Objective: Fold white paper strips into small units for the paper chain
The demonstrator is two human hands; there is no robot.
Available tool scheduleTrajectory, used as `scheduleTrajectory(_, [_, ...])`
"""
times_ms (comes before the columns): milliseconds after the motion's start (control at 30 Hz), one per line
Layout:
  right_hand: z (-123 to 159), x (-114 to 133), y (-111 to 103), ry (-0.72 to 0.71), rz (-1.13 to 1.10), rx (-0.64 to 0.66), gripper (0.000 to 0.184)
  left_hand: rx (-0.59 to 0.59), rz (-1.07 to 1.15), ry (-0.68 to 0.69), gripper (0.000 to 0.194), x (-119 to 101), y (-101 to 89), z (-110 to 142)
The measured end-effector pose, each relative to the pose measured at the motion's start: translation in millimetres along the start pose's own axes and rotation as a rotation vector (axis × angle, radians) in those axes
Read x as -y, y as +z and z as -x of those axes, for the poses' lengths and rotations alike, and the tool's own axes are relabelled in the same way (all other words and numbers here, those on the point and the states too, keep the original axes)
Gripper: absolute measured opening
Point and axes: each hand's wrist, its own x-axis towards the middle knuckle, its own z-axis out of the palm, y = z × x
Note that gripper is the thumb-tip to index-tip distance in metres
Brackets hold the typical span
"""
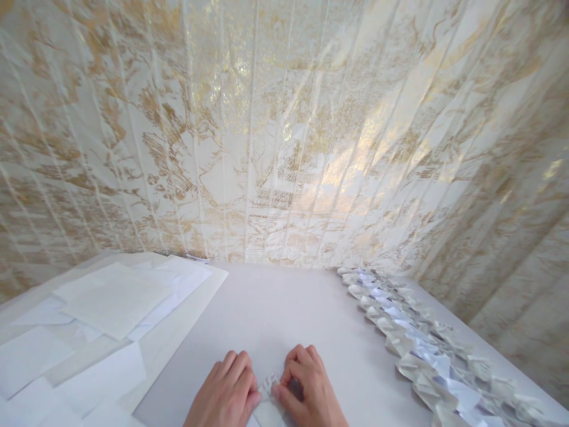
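Note:
Low in the middle of the head view, both my hands are at a small folded piece of white paper [270, 409]. My left hand [226, 388] has its fingers curled, with the thumb pressed at the paper's left side. My right hand [311, 385] pinches the paper's right side between thumb and bent fingers. Small raised creases show at the paper's top, between the thumbs. Its lower part runs out of the picture. The paper is close to or on the pale table [267, 314]; contact cannot be made out.
Loose white paper sheets [120, 296] lie overlapping on a larger pale sheet [195, 317] at the left. Rows of folded paper pieces [418, 350] run along the table's right side. A white and gold patterned curtain [267, 130] hangs behind the table and along its right.

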Motion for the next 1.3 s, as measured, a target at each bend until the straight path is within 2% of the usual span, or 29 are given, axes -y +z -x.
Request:
scheduleTrajectory(267, [-1.4,11.7,1.0,0.08,0.079,-0.013,0.023,-0.084,-0.002,-0.075,0.015,-7.6,3.8,-3.8])
scheduleTrajectory(567, [-0.1,9.5,0.5,0.071,0.09,-0.035,0.028,-0.072,0.125,-0.105,0.015,-7.6,-0.9,-5.7])
scheduleTrajectory(733, [-5.9,18.9,9.2,0.129,0.116,-0.059,0.031,-0.065,0.179,-0.108,0.025,-8.1,-0.2,-7.1])
scheduleTrajectory(833, [-8.1,20.9,6.3,0.157,0.1,-0.014,0.033,-0.051,0.195,-0.101,0.028,-7.4,-1.2,-7.3])
scheduleTrajectory(1033, [-0.4,5.4,-18.8,0.169,-0.002,0.13,0.039,-0.012,0.199,-0.127,0.032,-2.8,-2.0,-6.7])
scheduleTrajectory(1167, [3.2,-2.9,-27.8,0.177,-0.081,0.136,0.045,-0.049,0.229,-0.024,0.046,0.4,2.0,-4.9])
scheduleTrajectory(1300, [0.7,-2.5,-31.7,0.224,-0.193,0.182,0.034,-0.057,0.253,0.108,0.056,-0.2,1.4,-5.3])
